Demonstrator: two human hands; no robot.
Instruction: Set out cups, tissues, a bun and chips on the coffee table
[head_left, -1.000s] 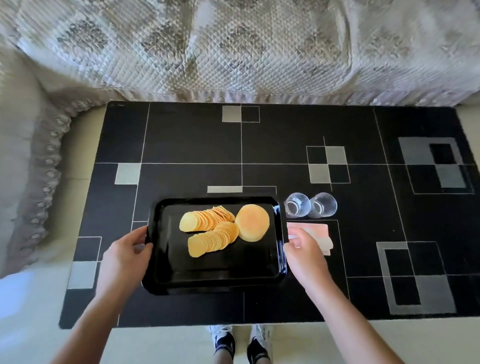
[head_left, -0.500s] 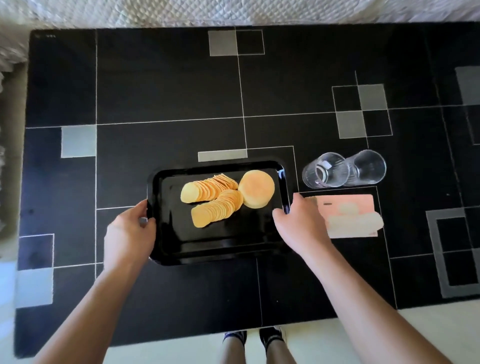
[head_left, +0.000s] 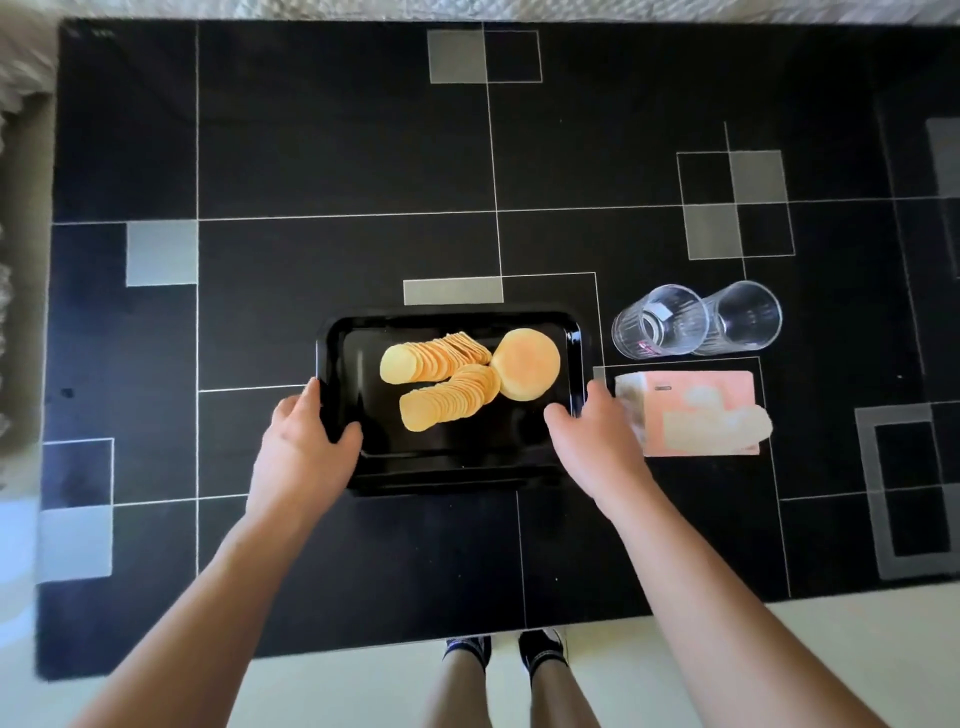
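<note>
Coffee table (head_left: 311, 156): black top with white lines and grey squares, seen from above. Left hand (head_left: 301, 447) grips the left near rim of the black tray (head_left: 457, 467) — thumb laid over the rim onto the tray floor, remaining fingers curled along the outer edge. The tray sits flat on the near middle of the table. Inside it, toward the far half: two overlapping fanned rows of chips (head_left: 441, 379), the far row running left to right, the near row slanting toward the near left; the bun (head_left: 525, 365) lies just right of them, touching the right ends of both rows. Right hand (head_left: 597, 441) holds the right near rim of the tray — thumb on the inner side, fingers bent round the outer edge, their tips hidden from view. Just right of that hand, a pink tissue pack (head_left: 696, 413) lies flat on the table, a white sheet showing at its right end. Beyond the pack, two clear cups (head_left: 696, 319) lie on their sides, touching each other, mouths facing the near left.
</note>
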